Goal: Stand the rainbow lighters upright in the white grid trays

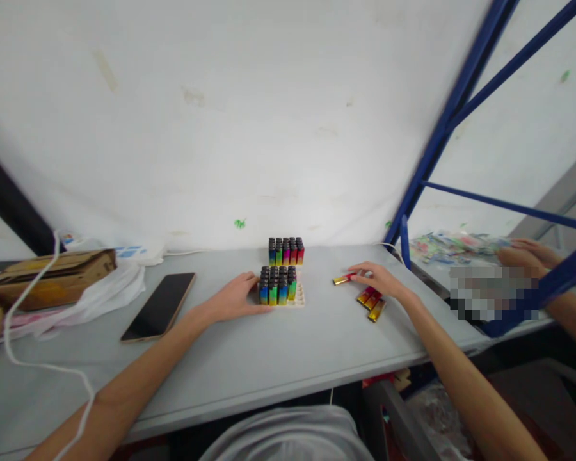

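Note:
A white tray (pixel 301 296) with round holes stands in front of me, its left part filled with upright lighters (pixel 278 288) in blue, green and yellow with black tops. My left hand (pixel 240 298) grips the tray's left side, thumb along the front edge and fingers behind. To the right, my right hand (pixel 372 276) pinches a red and gold lighter (pixel 342 280) that lies low over the table. Several more red and gold lighters (pixel 375 310) lie beneath and in front of that hand. Behind the tray stands a block of upright multicoloured lighters (pixel 287 252).
A phone (pixel 159 307) lies left on the grey table (pixel 249 358). Beyond it are a cardboard box (pixel 57 275), a white plastic bag (pixel 120 291) and a white cable (pixel 43 365). A blue metal frame (pixel 425 150) rises at right; another person's hands (pixel 523 259) are beyond it.

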A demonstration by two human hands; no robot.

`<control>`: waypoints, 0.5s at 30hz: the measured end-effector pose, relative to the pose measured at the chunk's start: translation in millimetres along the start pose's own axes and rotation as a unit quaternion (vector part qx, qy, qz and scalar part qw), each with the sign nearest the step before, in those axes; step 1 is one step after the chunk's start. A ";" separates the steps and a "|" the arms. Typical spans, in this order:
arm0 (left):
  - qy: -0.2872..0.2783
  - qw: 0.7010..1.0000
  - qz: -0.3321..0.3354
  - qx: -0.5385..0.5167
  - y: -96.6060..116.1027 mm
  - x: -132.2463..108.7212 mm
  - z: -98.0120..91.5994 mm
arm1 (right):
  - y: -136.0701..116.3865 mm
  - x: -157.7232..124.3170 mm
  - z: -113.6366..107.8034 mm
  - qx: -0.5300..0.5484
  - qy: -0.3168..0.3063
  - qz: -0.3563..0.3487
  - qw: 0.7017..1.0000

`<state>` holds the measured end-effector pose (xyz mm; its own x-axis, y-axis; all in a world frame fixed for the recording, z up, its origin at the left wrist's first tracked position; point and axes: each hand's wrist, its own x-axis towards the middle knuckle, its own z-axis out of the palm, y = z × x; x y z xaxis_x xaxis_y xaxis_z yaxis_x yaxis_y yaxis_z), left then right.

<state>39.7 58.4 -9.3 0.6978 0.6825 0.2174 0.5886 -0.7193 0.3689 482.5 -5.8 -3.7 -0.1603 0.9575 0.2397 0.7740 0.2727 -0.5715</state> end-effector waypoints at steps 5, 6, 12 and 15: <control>0.003 1.000 -0.002 -0.001 -0.1 0.5 0.1 | -0.3 -32.2 -8.8 -0.038 0.035 0.076 0.996; 0.002 1.000 0.000 0.001 0.1 0.5 0.0 | -1.6 -41.6 -9.2 -0.056 0.039 0.093 0.993; -0.006 1.000 0.001 0.010 0.4 0.5 0.0 | -20.0 -74.3 15.1 -0.195 0.066 0.115 0.972; -0.003 1.000 -0.002 0.008 0.1 0.3 0.1 | -28.0 -67.1 26.6 -0.227 0.079 0.115 0.964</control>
<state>40.0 58.4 -9.3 0.6980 0.6845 0.2105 0.5980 -0.7188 0.3547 455.3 -75.2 -24.7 0.1159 0.9517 0.2843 0.9720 -0.0497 -0.2298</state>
